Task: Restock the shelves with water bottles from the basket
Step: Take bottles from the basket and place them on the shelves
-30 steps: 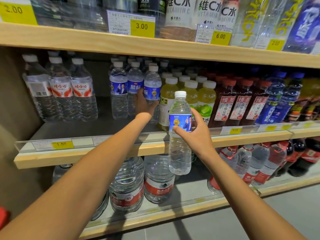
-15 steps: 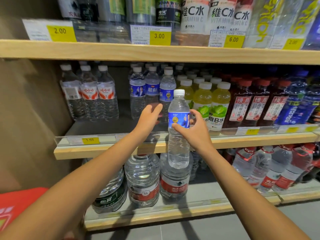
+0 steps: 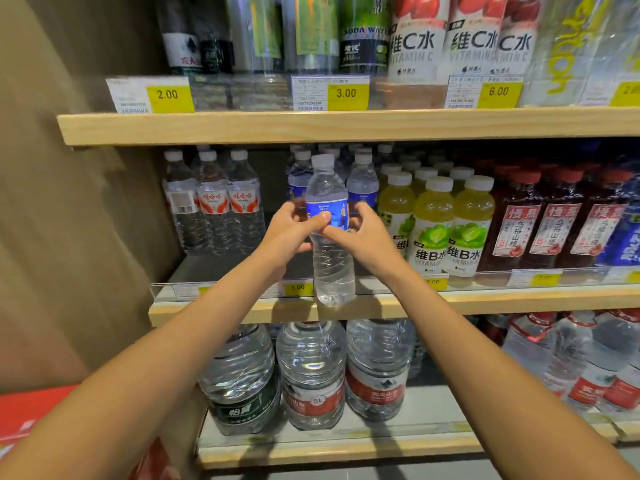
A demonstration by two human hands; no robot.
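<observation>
We hold the water bottle w/ left hand & right hand, both wrapped round it, standing straight up, cap on top.

At frame centre you hold the water bottle upright, your left hand on its left side and your right hand on its right, before the front edge of the middle shelf; behind it on that shelf stands a row of like bottles; a separate bottle group stands further left; drink bottles stand just right of the row; large jugs sit on the lower shelf beneath; the upper shelf lies above.
</observation>
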